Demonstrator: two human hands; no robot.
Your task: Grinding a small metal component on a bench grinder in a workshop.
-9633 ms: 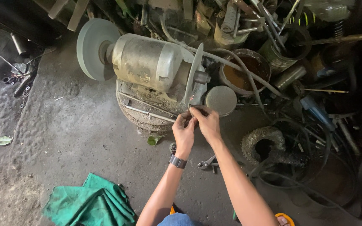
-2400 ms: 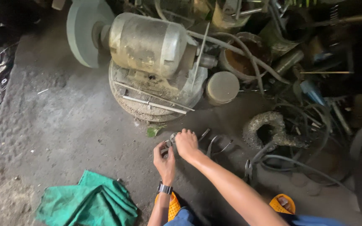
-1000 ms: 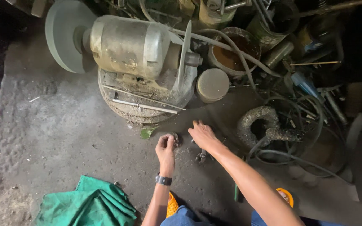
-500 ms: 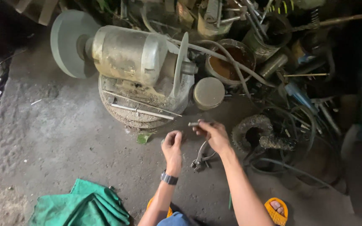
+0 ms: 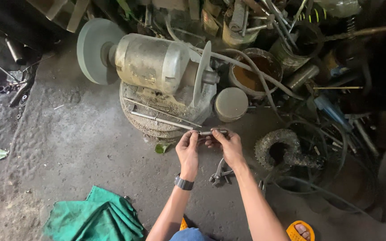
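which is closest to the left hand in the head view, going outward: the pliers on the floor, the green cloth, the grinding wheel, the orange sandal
From the left hand:
1. Pliers, on the floor just to its right, below the right hand.
2. Green cloth, lower left on the floor.
3. Grinding wheel, upper left on the motor, and orange sandal, lower right: too close to call.

Dim, uneven light falls brightest on the central concrete floor [image 5: 90,147], with corners sinking into near-black shadow.

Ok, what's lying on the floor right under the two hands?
Below the left hand and right hand, which hold a small metal rod, pliers lie on the concrete floor. The right wrist covers their upper part.
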